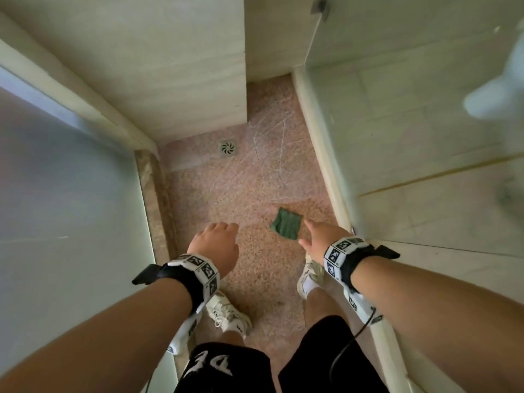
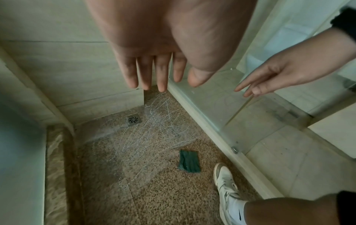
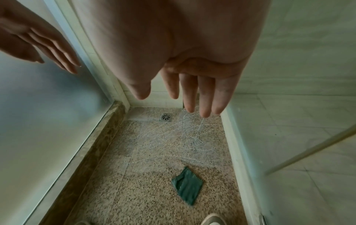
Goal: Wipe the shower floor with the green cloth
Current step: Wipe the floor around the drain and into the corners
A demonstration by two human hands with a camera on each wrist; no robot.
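Note:
A folded green cloth (image 1: 286,226) (image 2: 189,161) (image 3: 187,186) lies flat on the speckled shower floor (image 1: 255,188) (image 2: 154,190) (image 3: 150,175), near the right-hand curb. White scribble marks cover the floor between the cloth and the drain. My right hand (image 1: 317,236) (image 3: 181,97) hovers high above the floor, just right of the cloth, fingers straight and empty. My left hand (image 1: 218,239) (image 2: 163,80) hangs to the left of the cloth, fingers straight, holding nothing. Neither hand touches the cloth.
A round-slotted metal drain (image 1: 227,148) (image 2: 133,119) (image 3: 166,117) sits at the far left of the floor. Frosted glass (image 1: 71,208) and a stone curb (image 1: 153,199) bound the left; a glass panel (image 1: 425,123) and pale sill the right. My two sneakers (image 1: 226,313) stand on the near floor.

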